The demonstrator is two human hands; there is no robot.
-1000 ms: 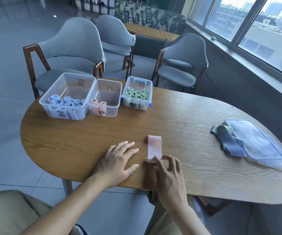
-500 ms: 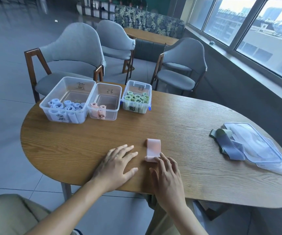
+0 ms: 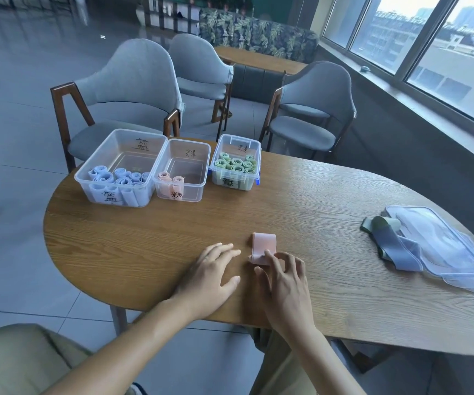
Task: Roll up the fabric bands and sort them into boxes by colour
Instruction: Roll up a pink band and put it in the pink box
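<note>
Two hands work low in the centre of the frame on the wooden surface (image 3: 301, 201). The left hand (image 3: 211, 276) lies flat with fingers spread and relaxed, holding nothing, just left of the pink band (image 3: 263, 248). The right hand (image 3: 282, 276) has its fingers curled onto the near, partly rolled end of that band, pinching the small roll against the wood; the band's far end lies flat, pointing up the frame.

Three clear boxes stand side by side at the upper left of the surface, near its far edge: the blue box (image 3: 119, 171) with blue rolls, the pink box (image 3: 183, 171) with two pink rolls, and the green box (image 3: 235, 163) packed with green rolls. Bare wood lies between the hands and the boxes.

At the right edge of the frame, unrolled bands (image 3: 392, 240) lie beside and partly under clear lids (image 3: 440, 246), well apart from the hands. Both wrists cross the near rounded edge.
</note>
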